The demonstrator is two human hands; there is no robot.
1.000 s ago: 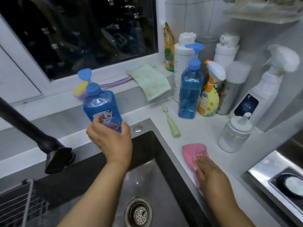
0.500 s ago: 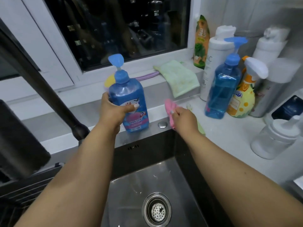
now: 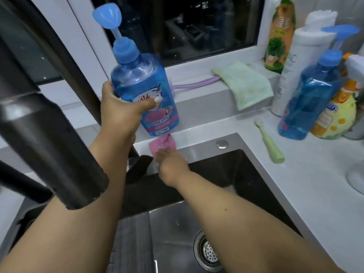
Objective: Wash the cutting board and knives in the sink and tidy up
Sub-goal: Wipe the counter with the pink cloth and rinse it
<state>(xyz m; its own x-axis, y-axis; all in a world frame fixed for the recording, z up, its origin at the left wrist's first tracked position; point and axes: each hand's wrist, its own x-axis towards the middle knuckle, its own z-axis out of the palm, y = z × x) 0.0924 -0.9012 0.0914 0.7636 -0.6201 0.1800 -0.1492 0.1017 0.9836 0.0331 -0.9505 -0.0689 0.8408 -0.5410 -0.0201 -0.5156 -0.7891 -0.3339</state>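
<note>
The sink (image 3: 216, 194) lies below the hands, dark-walled, with a steel floor and a perforated drain (image 3: 208, 253) near the bottom edge; no board or knife can be made out in it. On its back rim the right hand (image 3: 171, 164) presses a pink cloth (image 3: 161, 143) against the counter (image 3: 295, 184); the fingers lie over the cloth, but blur hides whether they pinch it or rest flat, so I cannot tell its grip. Just above the cloth, the left hand (image 3: 122, 111) grasps a blue soap bottle (image 3: 143, 91) by its lower body, thumb across the label, holding it lifted off the counter and tilted with its pump top leaning left. The bottle's base hangs close over the cloth. A black faucet (image 3: 45, 134) crosses the left foreground, its spout near the camera. To the right, a green brush (image 3: 269, 142) lies on the counter beside the sink corner, and a round button (image 3: 222, 143) sits in the rim. Further right stand a second blue pump bottle (image 3: 309, 95), a yellow spray bottle (image 3: 338, 113) and a tall white bottle (image 3: 293, 62). A green cloth (image 3: 246, 85) drapes over the window sill, a lilac handle (image 3: 197, 83) beside it, and an orange-green pouch (image 3: 279, 36) stands against the window frame.
</note>
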